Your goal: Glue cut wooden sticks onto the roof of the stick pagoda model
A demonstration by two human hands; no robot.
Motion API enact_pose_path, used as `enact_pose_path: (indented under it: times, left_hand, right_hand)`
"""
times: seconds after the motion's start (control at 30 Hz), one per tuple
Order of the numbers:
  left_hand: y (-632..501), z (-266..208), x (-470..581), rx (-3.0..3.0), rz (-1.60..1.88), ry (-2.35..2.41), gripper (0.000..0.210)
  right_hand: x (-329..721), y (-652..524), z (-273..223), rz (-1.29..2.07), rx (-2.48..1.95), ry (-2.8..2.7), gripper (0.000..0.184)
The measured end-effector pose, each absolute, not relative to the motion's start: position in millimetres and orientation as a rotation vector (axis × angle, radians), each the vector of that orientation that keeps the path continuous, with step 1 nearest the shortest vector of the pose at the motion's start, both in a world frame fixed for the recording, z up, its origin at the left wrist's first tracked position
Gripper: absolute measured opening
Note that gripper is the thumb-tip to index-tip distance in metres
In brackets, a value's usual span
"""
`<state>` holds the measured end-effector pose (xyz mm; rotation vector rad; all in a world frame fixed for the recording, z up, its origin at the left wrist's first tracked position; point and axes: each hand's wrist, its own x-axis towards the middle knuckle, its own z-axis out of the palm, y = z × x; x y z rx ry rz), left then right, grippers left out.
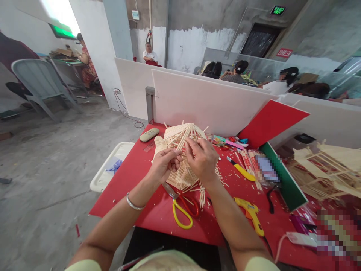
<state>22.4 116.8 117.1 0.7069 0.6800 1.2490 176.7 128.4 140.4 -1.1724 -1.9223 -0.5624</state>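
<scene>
A model built of thin pale wooden sticks [183, 178], with a peaked stick roof [176, 131], sits on the red tabletop. Over its front are both hands, close together. Thumb and forefinger of my left hand [166, 162] are pinched on what looks like a thin wooden stick. My right hand [201, 156] is closed with its fingertips just beside the left ones; what lies between them is hidden. Scissors [182, 214] with yellow and red handles lie in front of the model. Loose stick pieces [202, 195] are scattered to its right.
On the red table [126, 180] are a beige case [149, 134], a yellow-handled knife [244, 172], a yellow glue gun [251, 212] and bundled sticks. A green board [284, 177] stands at right beside another stick model [324, 169]. White partitions [205, 99] stand behind; people sit beyond.
</scene>
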Motion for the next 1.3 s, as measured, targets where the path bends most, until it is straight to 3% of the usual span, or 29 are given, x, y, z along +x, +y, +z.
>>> enact_pose_path:
  times: [1.3]
  left_hand:
    - [117.6,115.8,19.8,0.660,1.253,0.694,0.022]
  right_hand:
    - [168.4,124.3,138.2,-0.568,-1.184,-1.875,0.030]
